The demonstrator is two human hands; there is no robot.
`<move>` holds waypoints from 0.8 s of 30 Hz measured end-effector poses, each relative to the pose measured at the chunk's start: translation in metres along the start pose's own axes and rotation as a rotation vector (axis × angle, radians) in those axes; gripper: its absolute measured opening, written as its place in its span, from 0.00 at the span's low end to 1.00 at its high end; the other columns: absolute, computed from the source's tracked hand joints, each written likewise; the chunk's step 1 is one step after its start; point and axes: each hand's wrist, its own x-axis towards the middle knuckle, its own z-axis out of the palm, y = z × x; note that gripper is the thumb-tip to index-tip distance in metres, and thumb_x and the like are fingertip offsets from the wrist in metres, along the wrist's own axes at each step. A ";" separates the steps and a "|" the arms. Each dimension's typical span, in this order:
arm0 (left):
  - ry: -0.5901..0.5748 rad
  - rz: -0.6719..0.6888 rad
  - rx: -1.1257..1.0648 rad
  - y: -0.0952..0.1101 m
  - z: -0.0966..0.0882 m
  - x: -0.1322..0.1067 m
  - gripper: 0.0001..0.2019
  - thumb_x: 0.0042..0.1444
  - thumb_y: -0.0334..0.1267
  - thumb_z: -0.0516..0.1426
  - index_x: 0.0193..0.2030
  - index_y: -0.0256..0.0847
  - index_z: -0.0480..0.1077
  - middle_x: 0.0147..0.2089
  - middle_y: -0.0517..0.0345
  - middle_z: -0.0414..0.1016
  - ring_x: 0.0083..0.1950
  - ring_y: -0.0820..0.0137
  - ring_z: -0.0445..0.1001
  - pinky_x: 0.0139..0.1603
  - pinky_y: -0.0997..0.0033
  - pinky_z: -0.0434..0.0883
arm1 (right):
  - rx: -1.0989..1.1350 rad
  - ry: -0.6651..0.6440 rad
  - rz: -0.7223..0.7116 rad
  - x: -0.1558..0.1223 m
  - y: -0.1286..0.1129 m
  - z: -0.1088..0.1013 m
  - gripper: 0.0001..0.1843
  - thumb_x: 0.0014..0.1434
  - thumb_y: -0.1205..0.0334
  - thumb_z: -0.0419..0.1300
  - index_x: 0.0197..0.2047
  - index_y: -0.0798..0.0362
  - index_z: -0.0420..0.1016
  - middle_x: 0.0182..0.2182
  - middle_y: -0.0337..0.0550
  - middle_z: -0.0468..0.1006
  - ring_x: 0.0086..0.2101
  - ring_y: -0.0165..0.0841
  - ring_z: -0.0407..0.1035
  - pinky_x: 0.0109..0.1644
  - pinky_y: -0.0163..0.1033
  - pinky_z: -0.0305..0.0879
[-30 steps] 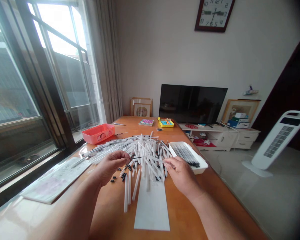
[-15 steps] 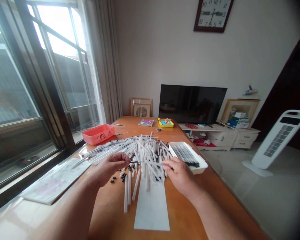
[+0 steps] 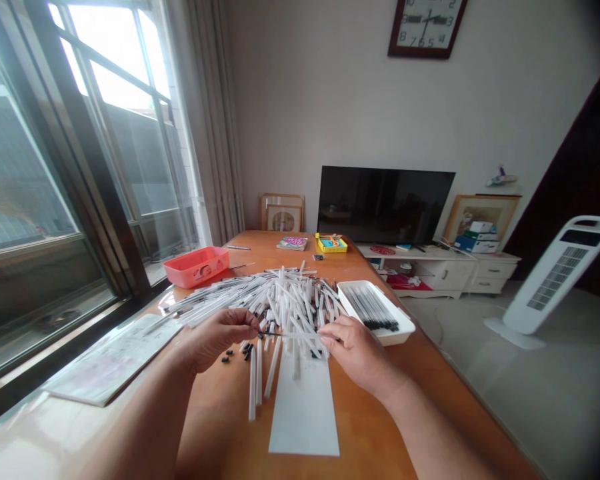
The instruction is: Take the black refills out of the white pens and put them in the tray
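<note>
My left hand (image 3: 233, 333) pinches a thin dark pen refill (image 3: 271, 333). Facing it, my right hand (image 3: 347, 343) has its fingers closed on a translucent white pen barrel (image 3: 300, 336). Refill and barrel lie in one line, and the refill's tip meets the barrel's open end or sits inside it. Behind both hands spreads a large pile of white tubes (image 3: 285, 290) with dark parts mixed in. Small black caps (image 3: 247, 350) and a few loose tubes (image 3: 259, 377) lie just right of my left hand. Under the held parts is a white paper strip (image 3: 305, 413).
Right of the pile, a white box (image 3: 407, 328) holds a row of pens with black ends. A red plastic box (image 3: 195, 267) stands at the left. Farther back are a booklet (image 3: 293, 243) and a yellow box (image 3: 333, 245). Papers (image 3: 110, 363) lie by the window.
My hands have come slightly closer together, and less of the dark refill shows between my left fingers and the barrel. Both hands keep their hold.
</note>
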 end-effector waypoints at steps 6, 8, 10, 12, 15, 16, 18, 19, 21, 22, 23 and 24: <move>-0.021 -0.032 0.048 0.002 0.007 0.000 0.09 0.49 0.42 0.63 0.35 0.41 0.75 0.31 0.60 0.72 0.32 0.71 0.64 0.35 0.71 0.60 | 0.028 -0.050 0.000 0.000 -0.007 0.002 0.09 0.63 0.60 0.61 0.43 0.44 0.83 0.37 0.41 0.79 0.43 0.37 0.71 0.50 0.40 0.64; -0.023 -0.039 0.055 0.004 0.014 0.000 0.10 0.49 0.43 0.62 0.36 0.41 0.76 0.31 0.60 0.71 0.31 0.72 0.63 0.32 0.72 0.60 | 0.020 -0.055 0.003 0.000 -0.011 0.004 0.09 0.62 0.60 0.61 0.43 0.43 0.83 0.37 0.42 0.79 0.43 0.37 0.71 0.50 0.40 0.64; -0.015 -0.033 0.026 0.008 0.023 0.000 0.10 0.50 0.43 0.62 0.37 0.41 0.76 0.30 0.61 0.69 0.29 0.73 0.60 0.30 0.72 0.58 | 0.014 -0.069 0.007 -0.001 -0.014 0.005 0.09 0.63 0.59 0.61 0.43 0.43 0.84 0.37 0.42 0.79 0.42 0.37 0.71 0.49 0.40 0.65; 0.005 -0.015 -0.007 0.012 0.032 0.000 0.11 0.52 0.44 0.61 0.39 0.41 0.76 0.30 0.61 0.68 0.29 0.73 0.59 0.30 0.72 0.58 | 0.009 -0.084 0.007 -0.002 -0.018 0.007 0.09 0.63 0.59 0.61 0.43 0.43 0.84 0.36 0.42 0.79 0.42 0.37 0.72 0.48 0.39 0.65; 0.070 0.016 -0.001 0.014 0.044 0.000 0.16 0.57 0.52 0.59 0.42 0.41 0.76 0.34 0.57 0.72 0.33 0.70 0.66 0.33 0.71 0.61 | 0.008 -0.092 -0.010 -0.003 -0.022 0.009 0.09 0.63 0.59 0.61 0.43 0.43 0.83 0.35 0.42 0.79 0.41 0.37 0.72 0.47 0.39 0.65; 0.097 0.026 -0.003 0.013 0.048 0.000 0.18 0.58 0.54 0.57 0.44 0.42 0.76 0.38 0.55 0.74 0.37 0.67 0.69 0.36 0.70 0.63 | 0.013 -0.093 -0.018 -0.003 -0.024 0.010 0.09 0.63 0.59 0.61 0.43 0.43 0.83 0.35 0.42 0.79 0.41 0.37 0.72 0.47 0.39 0.65; 0.140 0.042 -0.044 0.010 0.054 0.001 0.22 0.60 0.58 0.54 0.49 0.44 0.75 0.48 0.52 0.77 0.49 0.61 0.72 0.45 0.67 0.67 | 0.029 -0.095 -0.029 -0.003 -0.027 0.011 0.09 0.63 0.59 0.61 0.43 0.44 0.83 0.36 0.41 0.79 0.40 0.37 0.73 0.46 0.39 0.65; 0.156 0.049 -0.082 0.007 0.058 0.002 0.24 0.61 0.59 0.53 0.52 0.45 0.74 0.53 0.50 0.76 0.54 0.59 0.71 0.50 0.65 0.67 | 0.039 -0.098 -0.032 -0.004 -0.028 0.012 0.09 0.63 0.60 0.61 0.43 0.44 0.83 0.36 0.41 0.79 0.40 0.36 0.73 0.46 0.38 0.65; 0.167 0.063 -0.169 0.004 0.065 0.004 0.28 0.62 0.61 0.51 0.60 0.47 0.70 0.63 0.48 0.71 0.64 0.56 0.66 0.58 0.60 0.65 | 0.057 -0.109 -0.039 -0.004 -0.030 0.014 0.09 0.63 0.60 0.61 0.43 0.44 0.82 0.36 0.41 0.80 0.40 0.36 0.73 0.46 0.38 0.65; 0.165 0.071 -0.206 0.003 0.068 0.005 0.29 0.62 0.61 0.50 0.63 0.47 0.68 0.66 0.47 0.67 0.67 0.55 0.63 0.61 0.58 0.63 | 0.064 -0.115 -0.042 -0.005 -0.031 0.015 0.09 0.63 0.61 0.61 0.43 0.45 0.82 0.36 0.41 0.80 0.40 0.36 0.73 0.46 0.38 0.65; 0.162 0.078 -0.236 0.004 0.070 0.006 0.31 0.62 0.62 0.49 0.66 0.48 0.65 0.69 0.47 0.64 0.70 0.55 0.60 0.62 0.57 0.62 | 0.070 -0.120 -0.044 -0.005 -0.031 0.016 0.09 0.63 0.61 0.61 0.43 0.45 0.82 0.36 0.41 0.80 0.40 0.37 0.73 0.46 0.38 0.65; 0.160 0.084 -0.263 0.005 0.072 0.007 0.33 0.63 0.63 0.47 0.68 0.48 0.63 0.71 0.47 0.61 0.72 0.55 0.57 0.64 0.55 0.61 | 0.075 -0.121 -0.045 -0.005 -0.032 0.017 0.08 0.63 0.61 0.61 0.43 0.45 0.82 0.36 0.40 0.80 0.41 0.37 0.73 0.46 0.38 0.65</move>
